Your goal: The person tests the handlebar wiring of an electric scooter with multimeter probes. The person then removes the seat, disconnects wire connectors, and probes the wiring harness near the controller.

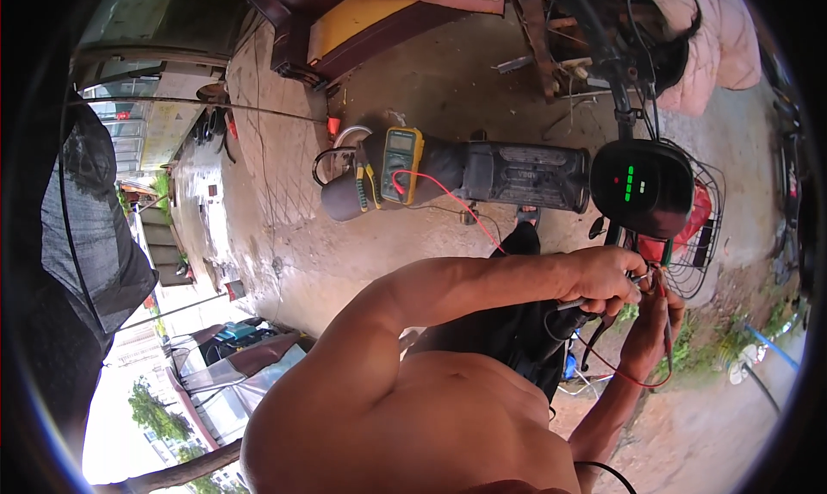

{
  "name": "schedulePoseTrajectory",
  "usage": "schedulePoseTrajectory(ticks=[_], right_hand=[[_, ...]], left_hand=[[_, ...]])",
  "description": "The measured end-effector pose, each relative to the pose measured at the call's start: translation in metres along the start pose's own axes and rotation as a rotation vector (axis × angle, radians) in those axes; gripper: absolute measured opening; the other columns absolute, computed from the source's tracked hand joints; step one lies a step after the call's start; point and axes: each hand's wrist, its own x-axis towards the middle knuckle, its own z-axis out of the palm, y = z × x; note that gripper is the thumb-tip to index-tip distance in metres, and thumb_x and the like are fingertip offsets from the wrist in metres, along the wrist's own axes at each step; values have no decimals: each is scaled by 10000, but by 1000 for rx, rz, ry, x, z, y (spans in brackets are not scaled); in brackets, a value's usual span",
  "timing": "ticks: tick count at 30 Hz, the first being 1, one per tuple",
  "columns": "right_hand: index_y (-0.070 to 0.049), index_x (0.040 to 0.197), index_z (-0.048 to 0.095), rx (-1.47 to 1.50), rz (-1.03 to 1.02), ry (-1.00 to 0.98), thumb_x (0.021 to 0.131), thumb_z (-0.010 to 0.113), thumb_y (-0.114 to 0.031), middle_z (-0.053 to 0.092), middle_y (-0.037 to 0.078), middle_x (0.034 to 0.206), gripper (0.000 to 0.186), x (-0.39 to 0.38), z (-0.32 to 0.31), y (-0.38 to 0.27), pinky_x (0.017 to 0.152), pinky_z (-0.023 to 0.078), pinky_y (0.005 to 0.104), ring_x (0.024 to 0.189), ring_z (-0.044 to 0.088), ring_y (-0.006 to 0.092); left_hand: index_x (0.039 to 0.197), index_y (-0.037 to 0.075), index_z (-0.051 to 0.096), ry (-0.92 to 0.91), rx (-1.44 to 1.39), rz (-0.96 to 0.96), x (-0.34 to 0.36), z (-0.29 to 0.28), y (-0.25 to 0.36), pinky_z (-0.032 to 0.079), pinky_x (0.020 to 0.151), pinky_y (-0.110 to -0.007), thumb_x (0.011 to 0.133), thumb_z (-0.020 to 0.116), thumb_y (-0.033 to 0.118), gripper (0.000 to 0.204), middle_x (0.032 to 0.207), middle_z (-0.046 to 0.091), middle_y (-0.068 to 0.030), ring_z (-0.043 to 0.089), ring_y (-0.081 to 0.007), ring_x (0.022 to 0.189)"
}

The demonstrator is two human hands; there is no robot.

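Observation:
My left hand (607, 279) is closed near the scooter's handlebar, with a small metal piece at its fingertips. What it grips is mostly hidden by the fingers. Just beyond it, my right hand (662, 315) is closed around a red test probe (668, 339), whose lead loops below. Thin wires meet between the two hands, too small to tell apart. A yellow multimeter (401, 165) lies on the scooter's dark seat (441, 168), its red lead running toward my arms. Beside it rest pliers (368, 186) with yellow and dark handles.
The scooter's round display (642, 188) glows green. Ahead of it is a wire basket (708, 236) holding something red. A dark wooden bench (345, 29) with a yellow panel stands at the far side. Pink padded fabric (724, 42) hangs at upper right. The concrete floor (319, 236) looks wet.

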Motion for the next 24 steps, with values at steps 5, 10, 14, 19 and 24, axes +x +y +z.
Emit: schedulePoseTrajectory(ticks=[5,10,14,19,24], right_hand=[[-6,1172,556,0,-9,-32,1047,621,-172,668,214,1297,217,-4,-5,-6,1000,541,412,1125,690,276],[-17,1134,598,-132,38,59,1055,596,-164,696,195,1253,167,-1,6,0,950,549,376,1076,699,247],[-11,1148,599,37,39,40,1010,633,-86,699,180,1268,161,-3,18,-9,936,569,357,1064,708,220],[-15,1147,597,57,27,69,1004,642,-82,695,183,1278,165,-7,8,-13,929,561,326,1071,698,202],[-5,1128,592,142,-43,33,984,622,-60,660,209,1339,157,-11,3,-12,992,533,369,1165,675,250]], left_hand=[[1297,15,578,-28,20,-3,3,4,2,293,371,-284,956,647,104,359,641,606,-104,435,-110,408],[1331,48,591,-52,-31,3,3,-6,-4,279,354,-263,1004,636,145,344,637,586,-70,405,-90,374],[1339,31,576,-2,2,-42,-4,-7,5,307,364,-242,1012,623,167,357,636,584,-54,419,-83,376],[1323,11,578,-20,6,-58,2,-2,8,323,365,-228,1012,632,177,357,645,591,-55,432,-72,382],[1322,6,576,2,33,-75,1,4,12,313,361,-224,1024,610,167,341,640,577,-50,410,-67,375]])
